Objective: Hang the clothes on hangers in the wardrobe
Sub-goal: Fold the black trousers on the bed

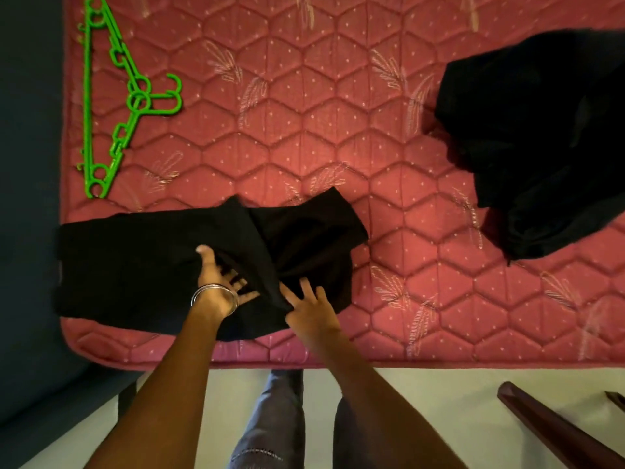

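At the near edge of the mattress [439, 353]: black garment [135, 265], partly folded.
Left hand [220, 282]: fingers spread, resting on the cloth.
Right hand [309, 311]: fingers splayed, grip on a fold unclear.
Green hangers [111, 103]: far-left corner (well apart).
Second garment [541, 147]: right edge.
Advice: flatten it, find the neckline, then fetch a hanger.

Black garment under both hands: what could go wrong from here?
The black garment is bunched and twisted where the left hand and right hand work it, so it might go onto a hanger crooked. The green hangers lie overlapped at the mattress's far corner; lifting one may drag another. The garment's near edge overhangs and could slide off.
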`<state>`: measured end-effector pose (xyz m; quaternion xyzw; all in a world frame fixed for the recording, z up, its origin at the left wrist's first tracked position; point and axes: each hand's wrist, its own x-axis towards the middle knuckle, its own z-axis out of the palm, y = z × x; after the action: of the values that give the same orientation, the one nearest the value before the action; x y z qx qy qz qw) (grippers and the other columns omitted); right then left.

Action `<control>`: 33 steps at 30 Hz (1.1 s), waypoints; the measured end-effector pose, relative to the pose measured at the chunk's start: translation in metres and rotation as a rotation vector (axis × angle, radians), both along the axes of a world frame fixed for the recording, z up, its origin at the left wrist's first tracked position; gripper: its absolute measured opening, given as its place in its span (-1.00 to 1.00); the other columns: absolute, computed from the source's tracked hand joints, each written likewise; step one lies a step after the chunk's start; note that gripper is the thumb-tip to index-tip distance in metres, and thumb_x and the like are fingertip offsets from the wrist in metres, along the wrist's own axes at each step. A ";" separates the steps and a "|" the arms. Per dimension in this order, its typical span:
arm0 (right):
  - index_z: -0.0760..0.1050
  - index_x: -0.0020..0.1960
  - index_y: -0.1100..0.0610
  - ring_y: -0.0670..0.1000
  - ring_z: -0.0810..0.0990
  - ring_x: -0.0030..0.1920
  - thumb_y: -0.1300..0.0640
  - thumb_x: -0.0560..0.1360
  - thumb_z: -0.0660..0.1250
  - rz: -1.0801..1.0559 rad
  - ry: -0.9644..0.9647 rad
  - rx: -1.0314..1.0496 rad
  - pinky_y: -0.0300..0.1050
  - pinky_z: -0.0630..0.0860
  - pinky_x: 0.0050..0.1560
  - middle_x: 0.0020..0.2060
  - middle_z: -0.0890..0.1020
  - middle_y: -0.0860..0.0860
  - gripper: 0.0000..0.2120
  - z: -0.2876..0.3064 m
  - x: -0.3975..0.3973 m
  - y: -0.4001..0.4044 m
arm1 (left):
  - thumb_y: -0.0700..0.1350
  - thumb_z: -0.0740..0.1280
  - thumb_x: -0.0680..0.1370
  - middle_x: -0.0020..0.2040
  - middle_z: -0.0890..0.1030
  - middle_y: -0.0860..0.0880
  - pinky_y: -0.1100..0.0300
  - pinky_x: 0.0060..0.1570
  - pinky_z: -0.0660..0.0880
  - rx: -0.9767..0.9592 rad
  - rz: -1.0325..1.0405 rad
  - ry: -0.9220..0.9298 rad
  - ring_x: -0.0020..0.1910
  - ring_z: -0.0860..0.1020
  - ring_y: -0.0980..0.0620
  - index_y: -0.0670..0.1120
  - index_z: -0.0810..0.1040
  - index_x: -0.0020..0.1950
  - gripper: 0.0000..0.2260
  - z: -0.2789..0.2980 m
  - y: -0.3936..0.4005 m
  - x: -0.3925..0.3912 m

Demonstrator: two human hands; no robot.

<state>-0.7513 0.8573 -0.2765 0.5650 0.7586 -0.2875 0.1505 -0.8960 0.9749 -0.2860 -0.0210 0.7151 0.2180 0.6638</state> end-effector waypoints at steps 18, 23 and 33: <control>0.11 0.37 0.04 0.22 0.56 0.07 0.24 0.31 0.55 -2.177 0.720 -0.077 0.22 0.60 0.01 0.21 0.43 0.20 -0.18 -0.023 -0.004 0.061 | -0.36 0.19 0.50 -0.09 0.58 -0.10 -0.04 -0.10 0.54 0.097 0.105 0.228 -0.17 0.55 -0.08 -0.05 0.44 0.11 -0.71 -0.007 -0.015 -0.024; 0.49 0.17 0.01 0.01 0.62 -0.09 0.46 0.41 0.31 -2.158 1.119 0.074 0.02 0.61 -0.13 0.08 0.59 0.09 -0.54 0.005 0.014 0.054 | -0.17 0.27 0.54 0.31 0.36 -0.31 -0.14 0.16 0.36 0.150 -0.551 1.116 0.24 0.37 -0.32 -0.14 0.30 0.41 -0.56 0.011 -0.025 -0.013; 0.56 0.23 -0.09 0.06 0.47 0.34 0.63 0.32 0.10 -1.880 1.386 0.722 -0.07 0.45 0.26 0.32 0.52 0.00 -0.23 0.053 0.201 -0.051 | -0.16 0.33 0.45 0.10 0.51 -0.22 -0.10 -0.16 0.54 1.074 -1.366 0.921 -0.06 0.52 -0.26 -0.15 0.54 0.21 -0.67 0.017 -0.060 0.086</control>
<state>-0.5505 0.8060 -0.2230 0.6298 0.0106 -0.2974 -0.7175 -0.8100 0.9145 -0.2687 0.7886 0.5682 0.0701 0.2246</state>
